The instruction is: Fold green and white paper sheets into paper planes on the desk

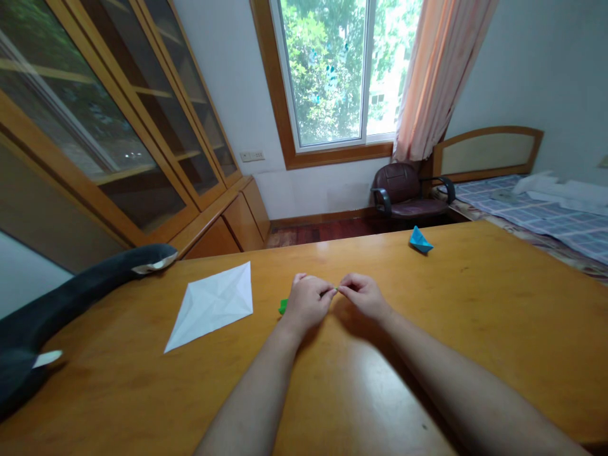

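Observation:
Both my hands meet over the middle of a wooden table. My left hand and my right hand pinch a small folded piece of green paper between their fingertips. Most of that paper is hidden under my left hand; only a green corner pokes out at its left side and a sliver shows between the fingertips. A creased white paper, kite-shaped, lies flat to the left of my hands. A blue folded paper boat sits near the table's far edge, to the right.
A dark plush toy with white patches lies along the table's left edge. Beyond the table stand a brown armchair, a bed with a checked cover at right, glass-door cabinets at left and a window.

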Demonstrator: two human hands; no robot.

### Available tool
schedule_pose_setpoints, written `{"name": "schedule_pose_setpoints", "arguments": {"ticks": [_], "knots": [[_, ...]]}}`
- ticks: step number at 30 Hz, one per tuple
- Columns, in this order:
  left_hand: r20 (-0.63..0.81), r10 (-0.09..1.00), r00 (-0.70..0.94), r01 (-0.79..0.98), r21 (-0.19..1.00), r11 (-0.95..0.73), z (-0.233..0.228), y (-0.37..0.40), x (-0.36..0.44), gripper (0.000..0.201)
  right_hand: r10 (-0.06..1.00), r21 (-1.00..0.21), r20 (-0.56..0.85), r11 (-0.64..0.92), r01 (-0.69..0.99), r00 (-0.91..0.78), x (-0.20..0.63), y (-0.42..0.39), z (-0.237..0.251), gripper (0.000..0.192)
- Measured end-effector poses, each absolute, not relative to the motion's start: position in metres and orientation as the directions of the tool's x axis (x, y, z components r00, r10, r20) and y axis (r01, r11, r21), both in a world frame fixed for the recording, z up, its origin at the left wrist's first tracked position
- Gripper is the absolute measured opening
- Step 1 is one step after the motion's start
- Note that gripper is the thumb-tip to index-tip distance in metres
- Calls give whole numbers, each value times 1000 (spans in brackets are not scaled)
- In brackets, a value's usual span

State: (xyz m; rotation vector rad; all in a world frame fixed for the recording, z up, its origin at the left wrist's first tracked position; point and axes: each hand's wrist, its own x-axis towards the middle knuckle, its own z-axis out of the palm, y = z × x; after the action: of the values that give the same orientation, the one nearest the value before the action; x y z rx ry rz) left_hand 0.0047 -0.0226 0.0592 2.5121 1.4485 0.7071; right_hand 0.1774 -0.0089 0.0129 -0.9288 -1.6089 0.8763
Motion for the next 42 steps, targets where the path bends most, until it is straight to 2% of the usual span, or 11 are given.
{"name": "schedule_pose_setpoints", "arguments": {"ticks": [5, 10, 19, 25, 31, 34, 42], "knots": [[326, 845, 423, 779, 345, -523, 60, -24, 6, 25, 883, -870, 424, 459, 181, -201, 177, -8, 14, 18], [289, 864, 412, 802, 335, -494, 60, -24, 7, 27, 890, -852, 427, 455, 258, -158, 177, -7, 12, 18], [258, 876, 408, 811, 339, -478, 57, -21, 3, 24, 921, -902, 343, 378, 208, -187, 177, -5, 11, 17], [282, 869, 406, 818, 312, -483, 57, -23, 6, 22, 908, -867, 371, 414, 276, -196, 177, -5, 9, 19], [303, 863, 403, 810, 321, -491, 58, -23, 6, 23, 924, -918, 326, 360, 167, -200, 176, -4, 8, 18], [299, 866, 400, 809, 329, -487, 60, -24, 7, 23, 929, -926, 302, 339, 166, -215, 177, -4, 9, 18], [126, 904, 409, 814, 397, -424, 68, -22, -5, 26, 946, -944, 273, 299, 142, -177, 178, -4, 9, 21]]}}
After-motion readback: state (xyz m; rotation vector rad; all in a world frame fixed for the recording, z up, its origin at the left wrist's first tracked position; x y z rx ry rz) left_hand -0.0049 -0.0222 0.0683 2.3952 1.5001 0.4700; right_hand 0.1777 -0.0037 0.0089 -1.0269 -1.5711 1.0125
